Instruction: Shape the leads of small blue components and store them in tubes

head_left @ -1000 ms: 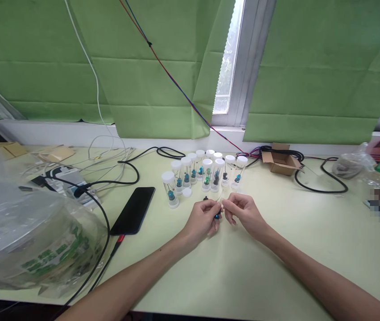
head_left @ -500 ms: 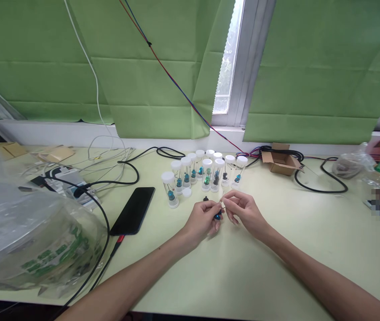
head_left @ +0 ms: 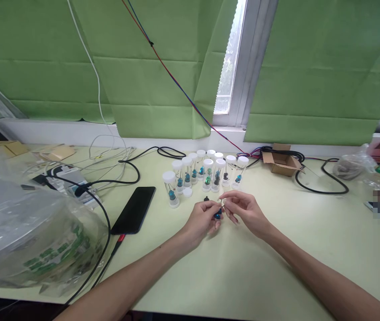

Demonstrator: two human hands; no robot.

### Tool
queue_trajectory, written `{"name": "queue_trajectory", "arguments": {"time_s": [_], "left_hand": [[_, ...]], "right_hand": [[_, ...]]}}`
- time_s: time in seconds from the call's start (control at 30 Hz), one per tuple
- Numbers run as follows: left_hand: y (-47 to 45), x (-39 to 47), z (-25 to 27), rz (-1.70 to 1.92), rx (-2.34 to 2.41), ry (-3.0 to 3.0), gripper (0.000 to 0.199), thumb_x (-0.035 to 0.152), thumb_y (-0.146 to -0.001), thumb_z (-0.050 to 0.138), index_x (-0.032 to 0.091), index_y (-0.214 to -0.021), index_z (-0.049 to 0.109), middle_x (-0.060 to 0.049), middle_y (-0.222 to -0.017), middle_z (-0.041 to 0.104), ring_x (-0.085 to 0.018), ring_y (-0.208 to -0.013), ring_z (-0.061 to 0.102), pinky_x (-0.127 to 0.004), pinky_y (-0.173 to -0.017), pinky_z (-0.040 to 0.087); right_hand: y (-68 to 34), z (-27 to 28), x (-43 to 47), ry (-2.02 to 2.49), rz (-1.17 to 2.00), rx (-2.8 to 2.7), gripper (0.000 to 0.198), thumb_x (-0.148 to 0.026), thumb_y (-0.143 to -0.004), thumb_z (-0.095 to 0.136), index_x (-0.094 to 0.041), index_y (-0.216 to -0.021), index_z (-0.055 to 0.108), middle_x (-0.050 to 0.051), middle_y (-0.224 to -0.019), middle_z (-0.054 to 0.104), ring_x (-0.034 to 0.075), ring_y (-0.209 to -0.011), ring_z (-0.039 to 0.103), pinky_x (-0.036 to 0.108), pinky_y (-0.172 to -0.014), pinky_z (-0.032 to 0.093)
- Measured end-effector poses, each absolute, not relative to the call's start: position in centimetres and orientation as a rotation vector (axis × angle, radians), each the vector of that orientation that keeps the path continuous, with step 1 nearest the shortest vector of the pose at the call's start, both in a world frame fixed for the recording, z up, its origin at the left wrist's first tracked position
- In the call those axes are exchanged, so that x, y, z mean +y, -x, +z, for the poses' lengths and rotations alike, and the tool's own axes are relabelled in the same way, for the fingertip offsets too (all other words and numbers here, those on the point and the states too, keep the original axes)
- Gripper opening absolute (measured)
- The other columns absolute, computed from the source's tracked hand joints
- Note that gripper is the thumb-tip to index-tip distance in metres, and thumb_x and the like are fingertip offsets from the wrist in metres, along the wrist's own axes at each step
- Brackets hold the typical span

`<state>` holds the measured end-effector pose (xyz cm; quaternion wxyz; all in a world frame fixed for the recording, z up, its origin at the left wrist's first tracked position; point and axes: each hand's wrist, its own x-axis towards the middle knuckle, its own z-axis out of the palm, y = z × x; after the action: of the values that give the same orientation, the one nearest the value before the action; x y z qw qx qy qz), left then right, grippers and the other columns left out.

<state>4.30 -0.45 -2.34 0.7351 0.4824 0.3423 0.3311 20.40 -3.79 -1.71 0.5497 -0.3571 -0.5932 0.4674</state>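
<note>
Over the middle of the table, my left hand (head_left: 202, 219) is closed around a small shiny blue part (head_left: 217, 216), most of it hidden by the fingers. Thin wire-like pieces (head_left: 221, 203) stick up from it. My right hand (head_left: 246, 213) meets them from the right, thumb and forefinger pinched on one thin piece. Just beyond my left hand lies a small black part (head_left: 206, 199). A loose white cap (head_left: 187, 192) rests farther back. Several clear tubes (head_left: 171, 196) with white caps stand upright behind my hands, holding small blue, green or dark parts with thin stems.
A black phone (head_left: 134, 210) with a red-tipped cable lies left of my arms. A large clear plastic bag (head_left: 43, 240) fills the left side. Black cables (head_left: 324, 191) and an open cardboard box (head_left: 282, 165) are at the back right.
My right forefinger has shifted slightly at the thin pieces. The whole view has moved a little; both hands stay together around the blue part.
</note>
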Motion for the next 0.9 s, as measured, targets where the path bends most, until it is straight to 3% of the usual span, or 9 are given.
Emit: {"name": "queue_trajectory", "arguments": {"time_s": [0.37, 0.9], "left_hand": [[-4.3, -0.5, -2.2, 0.732, 0.773, -1.052, 0.032, 0.042, -0.08, 0.067, 0.013, -0.071, 0.058, 0.0, -0.066, 0.055, -0.003, -0.037, 0.044, -0.017, -0.031, 0.021], [-4.4, -0.4, -2.5, 0.749, 0.797, -1.047, 0.031, 0.041, -0.079, 0.069, 0.012, -0.071, 0.061, 0.0, -0.066, 0.054, -0.003, -0.037, 0.042, -0.017, -0.032, 0.02]], "right_hand": [[-20.0, -1.4, -4.0, 0.914, 1.017, -1.346, 0.021, -0.036, -0.085, 0.071, -0.017, -0.078, 0.064, -0.003, -0.06, 0.058, 0.008, -0.044, 0.046, 0.023, -0.043, 0.038], [-19.3, -1.8, -4.7, 1.042, 0.684, -1.389, 0.031, -0.032, -0.085, 0.069, -0.018, -0.062, 0.053, -0.003, -0.055, 0.053, 0.008, -0.043, 0.048, 0.023, -0.043, 0.04]]}}
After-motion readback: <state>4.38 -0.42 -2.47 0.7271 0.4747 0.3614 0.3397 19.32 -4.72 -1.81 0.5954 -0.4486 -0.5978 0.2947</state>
